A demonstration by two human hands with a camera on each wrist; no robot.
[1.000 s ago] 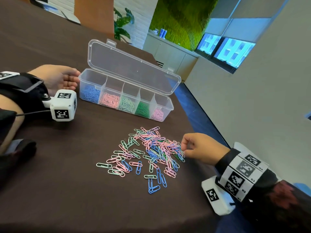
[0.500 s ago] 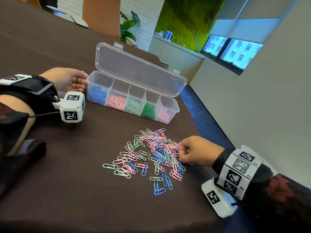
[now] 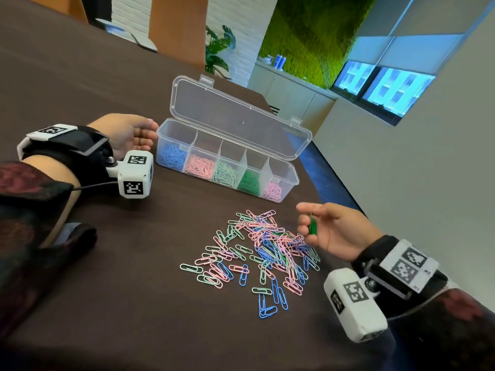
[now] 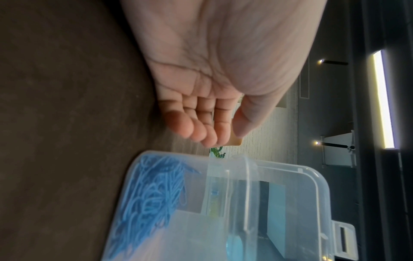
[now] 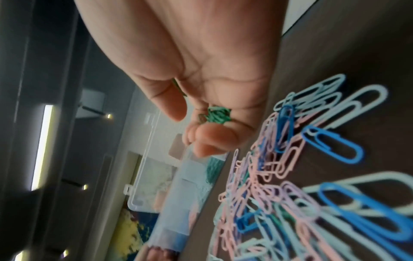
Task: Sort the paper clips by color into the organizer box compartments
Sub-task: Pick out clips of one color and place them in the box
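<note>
A clear organizer box (image 3: 294, 174) stands on the dark table with its lid (image 3: 235, 116) swung back. Its compartments hold blue (image 3: 171, 153), pink, pale green, dark green (image 3: 250, 180) and lilac-pink clips. In front of it lies a loose pile of mixed paper clips (image 3: 262, 250). My right hand (image 3: 304, 220) hovers just right of the pile, palm turned up, fingers curled round a few dark green clips (image 3: 312, 226), which also show in the right wrist view (image 5: 218, 114). My left hand (image 3: 150, 133) rests relaxed and empty at the box's left end, fingers (image 4: 201, 130) close to the blue compartment (image 4: 152, 194).
The table's right edge (image 3: 332, 188) drops off just beyond the box and my right hand. Orange chair backs (image 3: 179, 25) stand at the far side. Bare dark tabletop (image 3: 107, 303) stretches left of and in front of the pile.
My right hand has lifted off the pile's right edge and turned palm up with green clips in it. The left hand stays beside the box.
</note>
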